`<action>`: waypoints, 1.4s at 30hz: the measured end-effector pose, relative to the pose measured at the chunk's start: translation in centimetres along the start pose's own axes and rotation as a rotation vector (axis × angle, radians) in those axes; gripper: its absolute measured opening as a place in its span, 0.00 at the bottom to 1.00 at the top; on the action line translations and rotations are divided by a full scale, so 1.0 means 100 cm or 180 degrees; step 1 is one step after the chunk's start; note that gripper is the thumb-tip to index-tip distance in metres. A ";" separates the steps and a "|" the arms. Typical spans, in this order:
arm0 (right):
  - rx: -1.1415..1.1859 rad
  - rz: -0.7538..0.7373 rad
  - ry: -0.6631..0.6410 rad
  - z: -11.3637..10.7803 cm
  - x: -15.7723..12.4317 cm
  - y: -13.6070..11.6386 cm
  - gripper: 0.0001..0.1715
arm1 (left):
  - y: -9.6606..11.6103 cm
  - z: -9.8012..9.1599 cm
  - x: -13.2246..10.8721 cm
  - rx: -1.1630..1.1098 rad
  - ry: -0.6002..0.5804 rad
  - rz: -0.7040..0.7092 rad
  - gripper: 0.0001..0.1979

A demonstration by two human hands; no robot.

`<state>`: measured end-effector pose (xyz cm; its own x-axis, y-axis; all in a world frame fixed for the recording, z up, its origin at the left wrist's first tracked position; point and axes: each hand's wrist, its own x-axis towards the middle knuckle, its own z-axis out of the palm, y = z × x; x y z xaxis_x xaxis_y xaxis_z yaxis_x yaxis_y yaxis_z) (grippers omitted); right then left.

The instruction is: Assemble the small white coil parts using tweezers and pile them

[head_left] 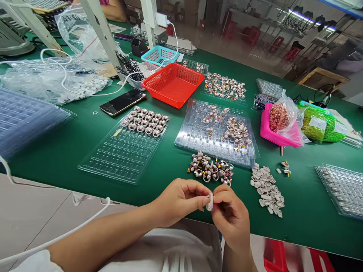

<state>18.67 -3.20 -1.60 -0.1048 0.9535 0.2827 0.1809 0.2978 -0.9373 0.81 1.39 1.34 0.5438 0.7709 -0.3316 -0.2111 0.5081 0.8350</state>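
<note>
My left hand and my right hand meet at the near edge of the green table, both pinching one small white ring-shaped part between fingertips. Just beyond them lies a heap of small coil parts with copper windings. To the right sits a pile of plain white pieces. A clear plastic tray at the left holds several finished parts in its far rows. Another clear tray in the middle carries scattered coil parts.
A red basket and a teal basket stand at the back. A phone lies beside them. A pink bin with a bag of copper coils and a green bag sit right. Stacked clear trays lie at both sides.
</note>
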 end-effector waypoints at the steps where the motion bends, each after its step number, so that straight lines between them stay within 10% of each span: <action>1: 0.0123 0.0060 0.0049 -0.001 0.000 0.000 0.09 | 0.001 0.000 0.001 -0.0131 -0.0013 -0.0093 0.09; 12: 0.0469 0.0249 0.1111 -0.010 -0.008 0.004 0.23 | -0.002 -0.013 0.007 -0.0402 0.0232 -0.0342 0.10; 42: 0.0379 -0.0483 0.0888 0.003 -0.029 0.007 0.16 | -0.003 -0.007 0.009 -0.0115 0.0636 -0.0148 0.12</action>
<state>18.84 -5.74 -3.09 0.1529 0.8797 0.4503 0.0666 0.4454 -0.8928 0.78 2.24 0.44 0.3825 0.8054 -0.4528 -0.2205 0.5555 0.8018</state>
